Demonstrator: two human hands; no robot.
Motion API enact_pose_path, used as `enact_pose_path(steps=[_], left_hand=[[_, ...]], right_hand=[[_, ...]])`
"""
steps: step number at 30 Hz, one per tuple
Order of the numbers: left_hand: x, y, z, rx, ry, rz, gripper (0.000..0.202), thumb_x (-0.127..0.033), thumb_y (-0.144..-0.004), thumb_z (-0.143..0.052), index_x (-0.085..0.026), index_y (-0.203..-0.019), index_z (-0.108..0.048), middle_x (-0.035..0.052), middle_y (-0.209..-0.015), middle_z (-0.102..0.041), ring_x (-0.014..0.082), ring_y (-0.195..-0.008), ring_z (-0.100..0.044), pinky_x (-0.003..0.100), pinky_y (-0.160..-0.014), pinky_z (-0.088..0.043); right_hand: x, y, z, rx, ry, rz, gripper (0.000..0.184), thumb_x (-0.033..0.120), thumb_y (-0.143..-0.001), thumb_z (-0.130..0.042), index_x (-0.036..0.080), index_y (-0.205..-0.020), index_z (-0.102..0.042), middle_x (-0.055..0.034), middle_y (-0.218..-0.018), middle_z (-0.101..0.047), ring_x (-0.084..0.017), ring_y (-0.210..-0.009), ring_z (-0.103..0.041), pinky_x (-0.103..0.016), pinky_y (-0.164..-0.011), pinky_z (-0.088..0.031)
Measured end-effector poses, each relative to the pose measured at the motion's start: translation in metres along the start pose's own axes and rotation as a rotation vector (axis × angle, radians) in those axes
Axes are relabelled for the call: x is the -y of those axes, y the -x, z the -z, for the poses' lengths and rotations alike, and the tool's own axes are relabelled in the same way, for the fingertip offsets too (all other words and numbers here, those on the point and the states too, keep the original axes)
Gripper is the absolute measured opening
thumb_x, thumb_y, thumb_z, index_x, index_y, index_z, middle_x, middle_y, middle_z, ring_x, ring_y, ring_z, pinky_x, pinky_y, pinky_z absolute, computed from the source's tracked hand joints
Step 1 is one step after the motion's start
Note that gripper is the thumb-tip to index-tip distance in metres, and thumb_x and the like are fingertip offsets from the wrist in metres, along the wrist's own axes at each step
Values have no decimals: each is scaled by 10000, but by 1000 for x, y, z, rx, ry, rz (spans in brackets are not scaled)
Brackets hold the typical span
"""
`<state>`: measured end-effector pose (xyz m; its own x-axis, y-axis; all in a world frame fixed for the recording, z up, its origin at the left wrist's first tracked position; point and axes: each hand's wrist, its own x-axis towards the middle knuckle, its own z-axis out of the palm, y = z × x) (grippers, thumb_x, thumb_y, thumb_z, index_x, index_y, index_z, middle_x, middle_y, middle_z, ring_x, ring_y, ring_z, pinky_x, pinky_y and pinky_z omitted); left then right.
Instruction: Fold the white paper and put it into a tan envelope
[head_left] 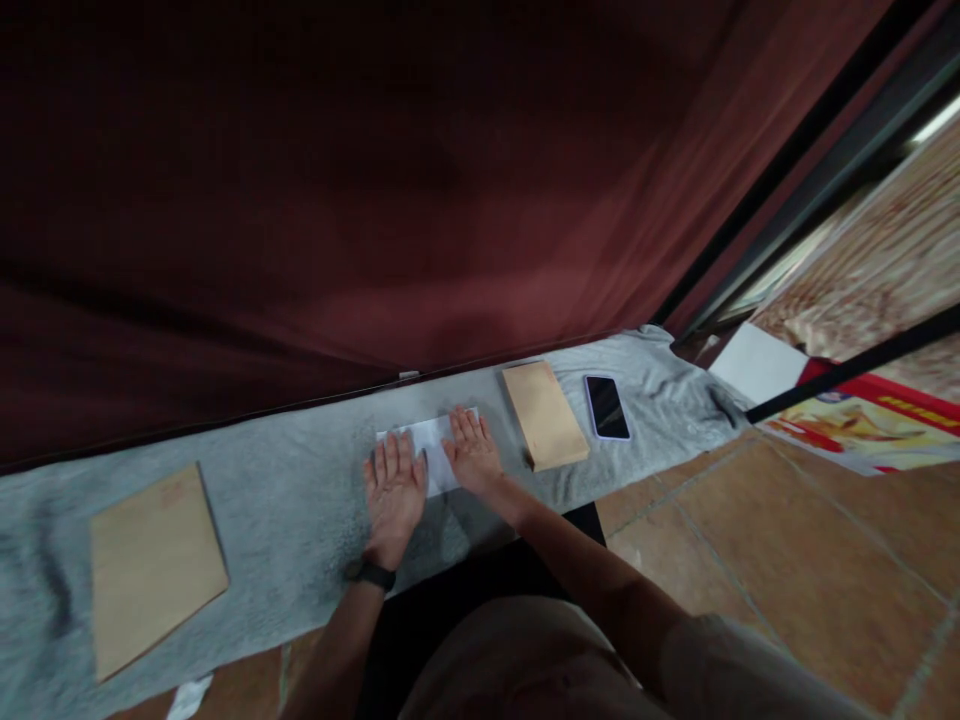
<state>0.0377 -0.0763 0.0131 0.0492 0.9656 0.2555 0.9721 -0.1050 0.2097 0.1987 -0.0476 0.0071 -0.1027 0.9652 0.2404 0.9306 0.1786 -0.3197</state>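
A white sheet of paper [436, 452], apparently folded into a strip, lies on the grey cloth [300, 490] in front of me. My left hand [394, 488] rests flat on its left end, fingers stretched out. Flat on the right end is my right hand [474, 452], its fingers also extended. Parts of the paper are hidden beneath both palms. Just right of my right hand sits a stack of brown envelopes or paper [546, 415]. Farther left on the cloth lies a single large brown envelope [156, 570].
A phone [607, 407] with a dark screen lies right of the brown stack. Behind the cloth-covered surface hangs a dark red curtain [420, 220]. A black pole [862, 365] and a colourful printed box or sheet [877, 415] are at the right, above the tiled floor [787, 540].
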Motion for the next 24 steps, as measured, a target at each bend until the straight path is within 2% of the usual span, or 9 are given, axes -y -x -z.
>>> enact_pose_path(steps=[3, 5, 10, 13, 19, 22, 24], left_hand=[[-14, -7, -7, 63, 24, -64, 579, -315, -1057, -272, -143, -1599, -381, 145, -1662, -372, 302, -1582, -244, 571, -1276, -197], [-13, -7, -11, 87, 24, -53, 578, -319, -1055, -281, -131, -1590, -397, 152, -1654, -384, 302, -1577, -260, 562, -1275, -207], [16, 4, -7, 36, 26, -37, 627, -403, -1060, -291, -89, -1597, -365, 189, -1652, -372, 314, -1567, -285, 547, -1278, -213], [30, 16, 1, 4, 25, -23, 655, -415, -1058, -286, -33, -1584, -363, 237, -1638, -372, 341, -1550, -319, 563, -1262, -246], [34, 29, 9, -8, 18, 12, 645, -429, -1048, -318, -54, -1564, -408, 236, -1622, -407, 361, -1533, -347, 585, -1251, -250], [37, 23, 11, 23, -1, 28, 623, -442, -1042, -339, -81, -1534, -461, 219, -1589, -468, 368, -1490, -414, 573, -1227, -301], [42, 11, 13, 51, 6, 34, 615, -451, -1031, -375, -93, -1520, -479, 215, -1559, -506, 361, -1441, -474, 537, -1190, -370]], right_hand=[[12, 1, -10, 15, -32, 40, 533, 374, -1085, -393, 137, -1559, -450, -121, -1644, -399, -267, -1528, -379, -474, -1270, -277], [10, 4, -12, 21, -28, 32, 540, 384, -1077, -432, 136, -1556, -452, -132, -1633, -416, -271, -1521, -392, -474, -1263, -286], [-14, 10, -5, 17, 4, -4, 565, 395, -1078, -439, 107, -1564, -430, -162, -1628, -419, -292, -1520, -386, -484, -1246, -296], [-24, 6, 5, 71, 22, -9, 552, 378, -1084, -411, 100, -1560, -432, -163, -1635, -410, -294, -1517, -385, -483, -1249, -282], [-31, -31, 36, 317, 55, 11, 490, 295, -1061, -415, 154, -1527, -463, -117, -1633, -430, -228, -1479, -409, -419, -1248, -270], [-33, -57, 52, 429, 82, 10, 466, 292, -1006, -522, 192, -1461, -535, -123, -1557, -509, -250, -1410, -476, -434, -1208, -318], [-34, -74, 58, 475, 91, 13, 462, 300, -940, -633, 212, -1392, -593, -129, -1497, -560, -287, -1384, -496, -474, -1182, -343]])
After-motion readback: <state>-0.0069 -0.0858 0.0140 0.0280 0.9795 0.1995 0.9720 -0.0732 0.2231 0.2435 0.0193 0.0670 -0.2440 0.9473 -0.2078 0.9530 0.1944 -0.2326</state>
